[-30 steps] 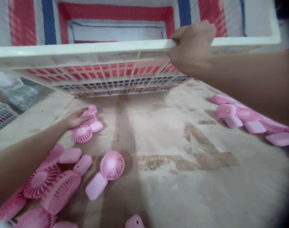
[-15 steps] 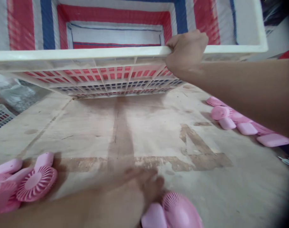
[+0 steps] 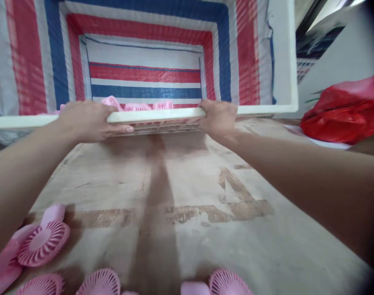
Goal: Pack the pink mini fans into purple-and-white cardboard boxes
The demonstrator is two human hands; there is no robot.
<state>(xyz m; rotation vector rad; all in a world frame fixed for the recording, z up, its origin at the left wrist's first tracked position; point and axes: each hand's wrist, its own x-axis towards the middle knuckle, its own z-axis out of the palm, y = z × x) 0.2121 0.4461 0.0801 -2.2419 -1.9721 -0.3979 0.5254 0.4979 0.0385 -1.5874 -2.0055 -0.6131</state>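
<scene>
A large white plastic crate [image 3: 162, 114] stands at the far side of the wooden table, its near rim across the view. Striped red, white and blue woven sheeting [image 3: 147, 78] lines its inside. My left hand [image 3: 87, 121] grips the near rim, thumb on the outer side. Further right, my right hand [image 3: 219, 119] is closed over the same rim. Behind the rim, between the hands, the tops of several pink handheld fans [image 3: 138, 107] show inside the crate; their lower parts are hidden.
On the worn wooden table [image 3: 199, 172], more pink handheld fans [image 3: 44, 241] lie at the lower left, with others [image 3: 226, 282] along the bottom edge of view. A red plastic bag [image 3: 340, 110] sits to the right of the crate.
My left hand has gone from the near tabletop up to the crate's rim. The rim now sits lower in view, exposing more of the inside and some pink fans. My right hand still grips it.
</scene>
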